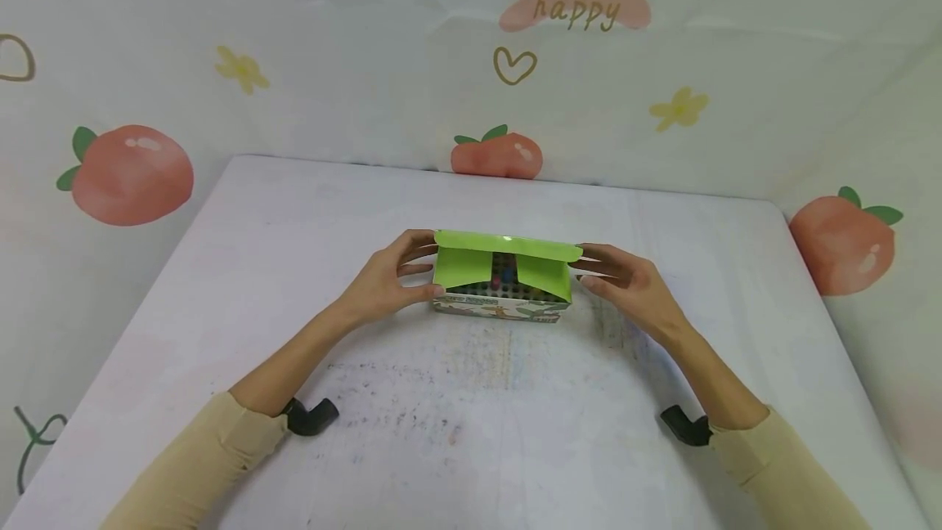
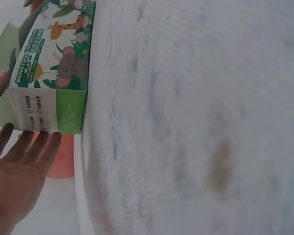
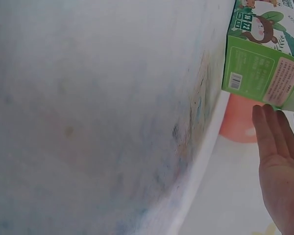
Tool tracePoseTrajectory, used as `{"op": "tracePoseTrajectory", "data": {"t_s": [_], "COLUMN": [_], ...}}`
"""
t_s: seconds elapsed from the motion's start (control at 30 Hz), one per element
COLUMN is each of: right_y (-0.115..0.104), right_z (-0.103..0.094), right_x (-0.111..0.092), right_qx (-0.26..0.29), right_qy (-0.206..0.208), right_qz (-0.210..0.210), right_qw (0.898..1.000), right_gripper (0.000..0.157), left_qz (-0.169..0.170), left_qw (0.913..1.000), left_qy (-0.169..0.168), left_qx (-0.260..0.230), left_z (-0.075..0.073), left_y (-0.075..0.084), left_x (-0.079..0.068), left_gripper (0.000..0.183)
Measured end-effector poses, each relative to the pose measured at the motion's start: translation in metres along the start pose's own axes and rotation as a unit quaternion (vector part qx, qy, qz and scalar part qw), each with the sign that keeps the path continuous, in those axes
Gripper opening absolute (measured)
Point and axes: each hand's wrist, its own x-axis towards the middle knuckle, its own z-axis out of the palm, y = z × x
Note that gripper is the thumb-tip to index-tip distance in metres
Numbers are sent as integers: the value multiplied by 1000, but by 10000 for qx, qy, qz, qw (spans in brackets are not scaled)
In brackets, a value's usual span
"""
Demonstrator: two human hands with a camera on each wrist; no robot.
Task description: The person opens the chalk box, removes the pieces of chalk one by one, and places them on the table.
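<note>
A printed cardboard box (image 1: 500,309) with cartoon animals stands on the table, its green lid flap (image 1: 508,245) raised at the back. Between green inner flaps, a dark grid shows with a reddish and a blue piece (image 1: 508,274) standing up. At the box's left end, my left hand (image 1: 390,276) has its fingers extended against the side, thumb at the front corner. My right hand (image 1: 625,280) is beside the right end, fingers stretched toward the flap. In the right wrist view, fingertips of the right hand (image 3: 279,166) are right at the green end panel (image 3: 259,73).
The white tabletop (image 1: 478,448) carries coloured smudges in front of the box. Behind it hangs a white cloth backdrop (image 1: 353,88) printed with peaches, flowers and hearts. A black strap piece (image 1: 312,417) sticks out at the left cuff, another (image 1: 686,425) at the right.
</note>
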Motion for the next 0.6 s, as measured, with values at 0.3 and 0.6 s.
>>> {"op": "tracePoseTrajectory", "data": {"t_s": [0.3, 0.6], "right_y": [2, 4], "right_z": [3, 8], "right_x": [4, 15], "right_qx": [314, -392], "right_qy": [-41, -89], "right_qz": [-324, -614], "right_qw": [9990, 9973], "right_gripper": [42, 59], "left_qz": [45, 124], "left_qw": [9999, 9990], "left_qy": [-79, -206], "left_qx": [139, 382], "left_z": [0, -3], "left_y": [0, 1], "left_x": [2, 5], "left_gripper": [76, 84]}}
